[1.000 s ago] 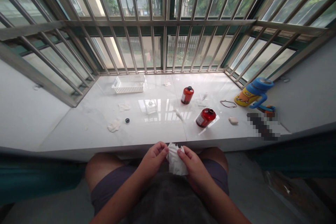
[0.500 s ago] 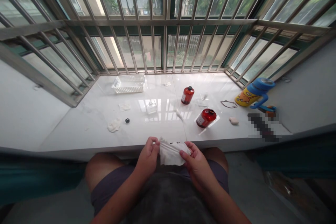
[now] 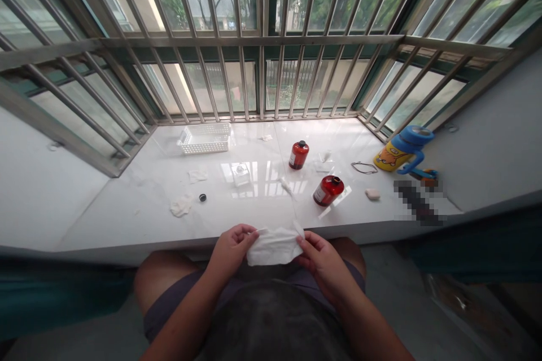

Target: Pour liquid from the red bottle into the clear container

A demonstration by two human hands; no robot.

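A white tissue (image 3: 274,247) is stretched between my two hands, just in front of the sill's near edge and above my lap. My left hand (image 3: 235,245) pinches its left upper corner between thumb and fingers. At the opposite side my right hand (image 3: 318,249) grips the tissue in the same way. Beyond them on the sill stand an uncapped red bottle (image 3: 328,190) and, farther back, a red bottle with a dark top (image 3: 298,155). A small black cap (image 3: 202,197) lies to the left, beside a crumpled tissue (image 3: 180,207).
On the white sill (image 3: 245,217) are a white perforated basket (image 3: 205,140), a clear glass container (image 3: 241,174), a white crumpled piece (image 3: 286,185), a pinkish block (image 3: 373,194), a thin cord loop (image 3: 364,167) and a blue-yellow flask (image 3: 400,149). Metal bars (image 3: 254,41) line the window behind.
The tissue is spread flatter and wider between my hands. My left hand has shifted a little left, and the whole view has moved slightly.
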